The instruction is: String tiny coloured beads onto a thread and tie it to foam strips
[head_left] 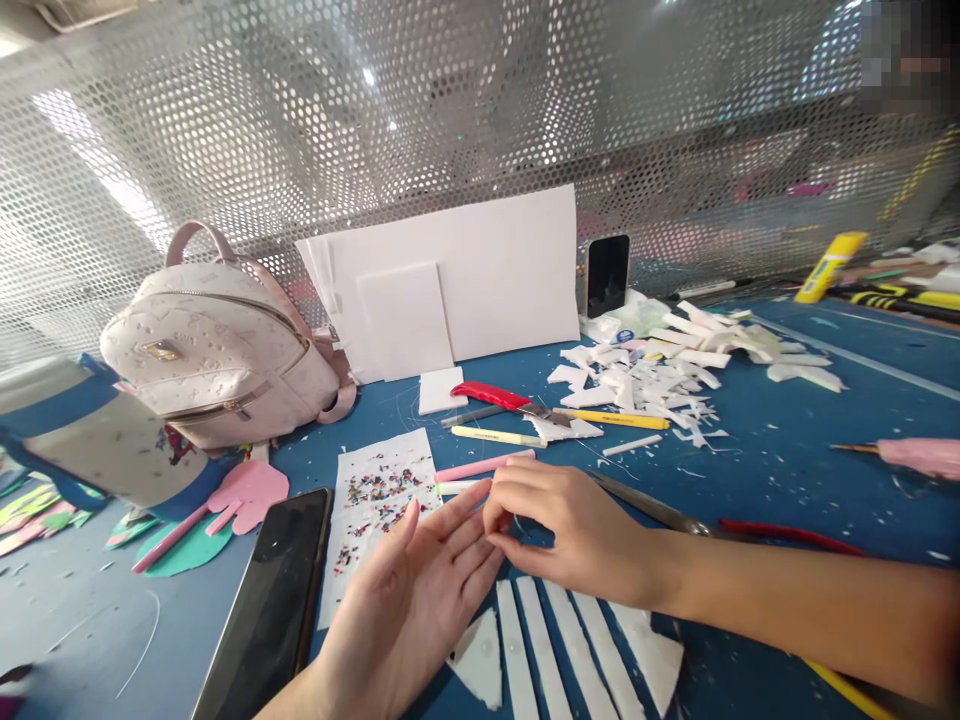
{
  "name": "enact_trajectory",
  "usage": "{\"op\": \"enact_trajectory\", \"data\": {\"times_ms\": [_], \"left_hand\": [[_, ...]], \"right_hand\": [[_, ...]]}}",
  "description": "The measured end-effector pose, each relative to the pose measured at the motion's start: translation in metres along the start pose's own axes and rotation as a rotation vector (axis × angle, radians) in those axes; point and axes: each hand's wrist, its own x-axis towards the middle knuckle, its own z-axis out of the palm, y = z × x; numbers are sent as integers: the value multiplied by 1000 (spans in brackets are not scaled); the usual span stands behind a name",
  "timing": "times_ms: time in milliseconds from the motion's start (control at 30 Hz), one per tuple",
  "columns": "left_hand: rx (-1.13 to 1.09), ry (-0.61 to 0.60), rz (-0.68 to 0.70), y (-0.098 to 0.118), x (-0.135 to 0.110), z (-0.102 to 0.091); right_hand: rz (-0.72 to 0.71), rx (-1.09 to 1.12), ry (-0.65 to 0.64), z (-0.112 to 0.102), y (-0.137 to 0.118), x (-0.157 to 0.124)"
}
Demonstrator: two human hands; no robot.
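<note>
My left hand (420,595) is turned palm up with its fingers stretched out, and nothing shows on the palm. My right hand (555,520) is bent over the left fingertips, thumb and fingers curled into a pinch. Whatever the pinch holds, if anything, is hidden. Beside the left hand lies a white paper sheet (351,525) scattered with tiny multicoloured bits. Just below both hands are several white foam strips (541,650) and a curved foam piece (480,660). Behind the fingers lie a pink pen (487,466) and a pale yellow pen (495,436).
A dark phone (266,610) lies at left, near a pale backpack (217,350) and a blue-white bag (97,430). Farther back are a red-handled cutter (491,395), foam scraps (645,375), white boards (510,270) and an upright phone (607,275). A pink-handled tool (919,457) lies right.
</note>
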Motion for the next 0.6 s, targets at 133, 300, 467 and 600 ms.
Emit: {"op": "enact_trajectory", "data": {"times_ms": [133,300,467,600], "left_hand": [[14,12,-7,1,0,3],[-50,-25,-1,2,0,3],[-73,-18,-10,3,1,2],[-78,19,-26,2,2,-3]], "right_hand": [[76,68,18,1,0,2],[194,224,7,1,2,5],[227,325,3,0,4,5],[269,402,44,-2,4,7]]}}
